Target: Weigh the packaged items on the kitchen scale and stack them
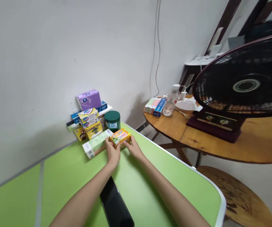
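Between my two hands is a small orange-and-yellow box (120,136). My left hand (113,153) grips its left end and near side, while my right hand (134,147) closes on its right end. Just left of it lies a long pale green and white box (95,145), which the orange box seems to overlap at its right end; whether they touch I cannot tell. Behind stands a round tub with a dark green lid (112,116). Further left, yellow boxes (94,130) carry a yellow-and-white soap box (88,117), with a purple tissue pack (88,99) on top at the back.
A black phone (117,205) lies on the green table (67,186) beneath my left forearm. The wall rises along the table's far edge. To the right, a wooden table (173,138) bears small boxes (155,106), a plastic bottle (171,101) and a large fan (244,85).
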### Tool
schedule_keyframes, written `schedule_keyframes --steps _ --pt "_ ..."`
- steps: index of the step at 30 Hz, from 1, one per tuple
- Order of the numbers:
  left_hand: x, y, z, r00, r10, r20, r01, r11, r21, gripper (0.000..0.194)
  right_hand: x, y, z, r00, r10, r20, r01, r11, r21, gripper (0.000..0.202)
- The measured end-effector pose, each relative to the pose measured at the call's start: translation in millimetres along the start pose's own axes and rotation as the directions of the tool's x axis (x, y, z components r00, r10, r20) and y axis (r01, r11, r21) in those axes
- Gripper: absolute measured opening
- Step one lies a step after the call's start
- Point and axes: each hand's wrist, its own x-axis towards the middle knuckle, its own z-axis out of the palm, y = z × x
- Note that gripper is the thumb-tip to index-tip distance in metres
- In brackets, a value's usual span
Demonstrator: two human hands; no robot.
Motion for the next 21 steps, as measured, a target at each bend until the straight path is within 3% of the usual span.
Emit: schedule_keyframes --steps 7,12,16,18,21 --pt "-3 -4 -5.8 0.999 0.041 0.023 -0.042 0.998 0.042 0.058 2 3 7 1.0 0.007 -0.026 -0.009 0.997 -0.075 0.068" --pt "-23 -11 -43.5 0.992 0.03 0.121 -0.034 0.999 0.024 0.055 -22 -7 -5 0.992 0.018 -0.125 -0.039 0.984 -0.175 0.086" --pt "-37 -17 -73.6 0.981 -0.004 0.195 0.007 1.0 -0.013 0.066 -26 -21 -18 0.984 0.02 -0.179 -0.051 0.984 -0.169 0.082" --pt "-37 -17 -74.8 0.972 -0.028 0.232 0.039 0.998 -0.042 0.071 -16 -26 -18 0.975 0.055 -0.217 -0.086 0.987 -0.136 0.074" --pt "-28 -10 -58.6 0.951 -0.077 0.3 0.109 0.99 -0.091 0.082 6 -31 -8 0.965 0.127 -0.23 -0.146 0.987 -0.068 0.053"
